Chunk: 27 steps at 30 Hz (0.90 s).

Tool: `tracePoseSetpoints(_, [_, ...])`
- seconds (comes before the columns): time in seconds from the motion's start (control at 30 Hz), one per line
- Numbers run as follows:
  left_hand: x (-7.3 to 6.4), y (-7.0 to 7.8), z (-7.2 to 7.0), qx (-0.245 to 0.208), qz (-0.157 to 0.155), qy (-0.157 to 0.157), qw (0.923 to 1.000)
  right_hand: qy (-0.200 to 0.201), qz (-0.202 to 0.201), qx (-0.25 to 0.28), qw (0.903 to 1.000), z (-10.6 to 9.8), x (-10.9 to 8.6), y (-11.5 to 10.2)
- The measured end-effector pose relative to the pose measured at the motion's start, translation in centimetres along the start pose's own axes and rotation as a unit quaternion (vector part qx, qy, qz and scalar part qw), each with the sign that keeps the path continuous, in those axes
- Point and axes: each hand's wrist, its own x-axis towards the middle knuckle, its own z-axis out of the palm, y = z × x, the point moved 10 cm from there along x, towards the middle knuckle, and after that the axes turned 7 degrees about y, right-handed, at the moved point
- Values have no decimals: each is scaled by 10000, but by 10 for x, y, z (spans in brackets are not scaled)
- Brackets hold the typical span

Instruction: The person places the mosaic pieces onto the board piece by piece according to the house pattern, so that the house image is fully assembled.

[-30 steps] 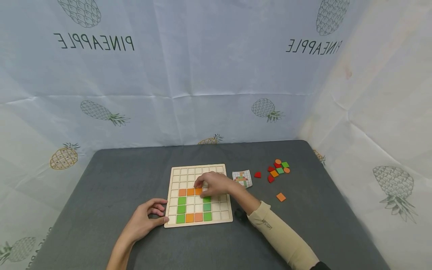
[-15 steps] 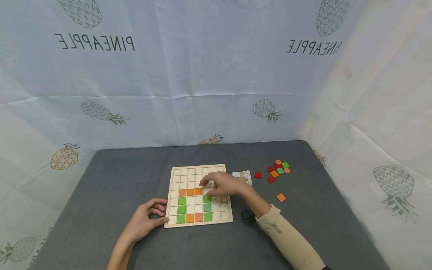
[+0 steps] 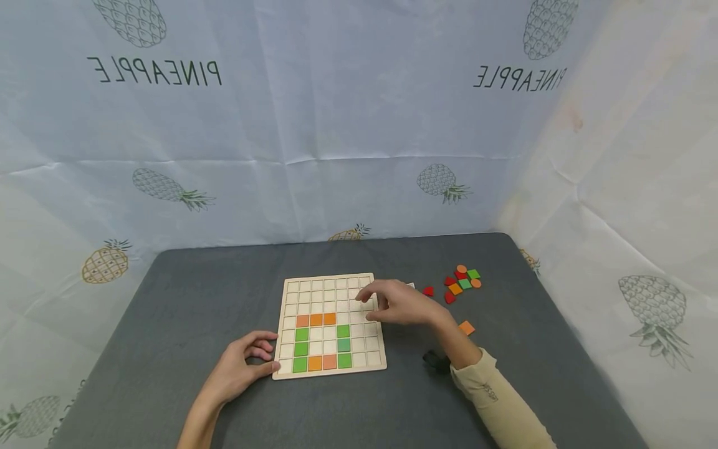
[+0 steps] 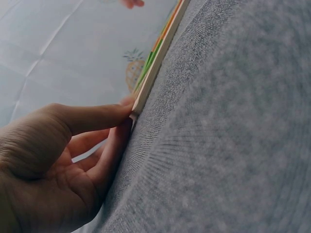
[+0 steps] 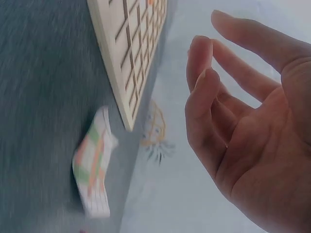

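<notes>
A wooden grid board [image 3: 291, 298] lies on the table. Three orange tiles [image 3: 316, 320] form a row across its middle, with green tiles [image 3: 301, 333] down two sides. Another orange tile [image 3: 315, 363] and a pinkish tile [image 3: 329, 361] sit along the bottom. My left hand [image 3: 238, 368] pinches the board's near left corner, the thumb [image 4: 104, 118] on top and a finger below, as the left wrist view shows. Over the board's right edge hovers my right hand [image 3: 404, 302], fingers loosely bent with nothing between them; the right wrist view shows the gap.
A small pattern card [image 5: 92, 165] lies right of the board, mostly hidden by my right hand in the head view. Farther right is a loose group of red, green and orange pieces [image 3: 455, 289]. One orange square [image 3: 467, 328] lies nearer. Printed cloth [image 3: 359, 125] hangs behind the table.
My right hand has moved right from the row of orange tiles to the board's right edge, uncovering the upper right green tile. My left hand stays at the corner.
</notes>
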Motion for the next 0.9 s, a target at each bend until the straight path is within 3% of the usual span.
tracePoseSetpoints(0.43, [1, 1, 0, 64, -18, 26, 10000, 750, 398, 169, 9962, -56, -68, 44])
tracePoseSetpoints(0.77, [0, -1, 0, 27, -13, 26, 10000, 765, 944, 294, 9922, -72, -124, 83])
tracePoseSetpoints(0.9, [1, -1, 1, 23, 8, 27, 10000, 767, 969, 187, 9922, -77, -141, 94])
